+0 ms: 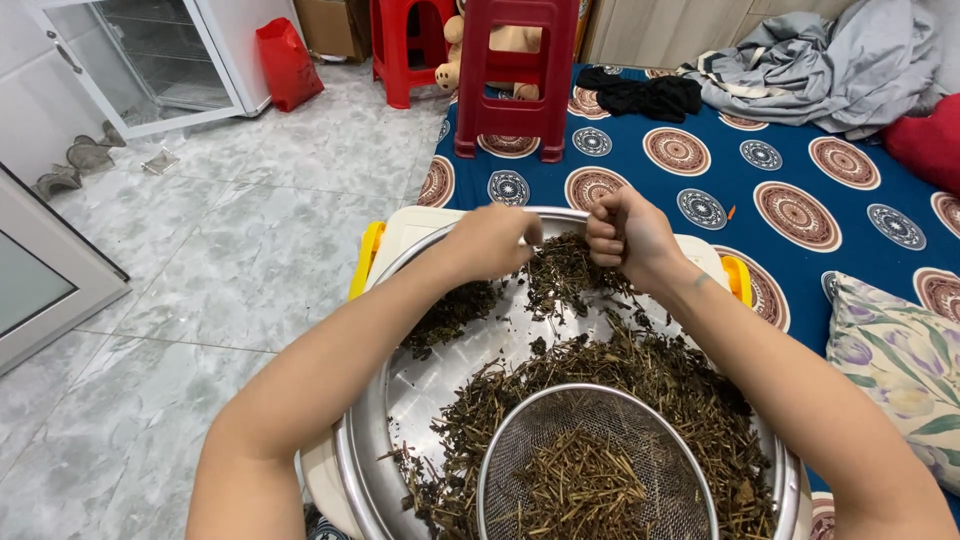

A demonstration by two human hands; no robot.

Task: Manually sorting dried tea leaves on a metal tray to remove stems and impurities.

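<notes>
Two hands worked dried herb stems over a wide steel basin.

The left hand [492, 240] and right hand [625, 236] hovered close together above the far rim of the steel basin [420, 385], both curled into loose fists; the fingers looked pinched on bits of dried stem, though what exactly they gripped could not be told. Dried herb stems [640, 370] lay heaped across the basin's floor, thickest toward its right side. A round mesh sieve [640, 440] sat in the basin's near part, holding a pile of paler cut stalks [580, 490]. Beyond the basin stood a red plastic stool [515, 75] on a blue patterned mat [800, 150].
</notes>
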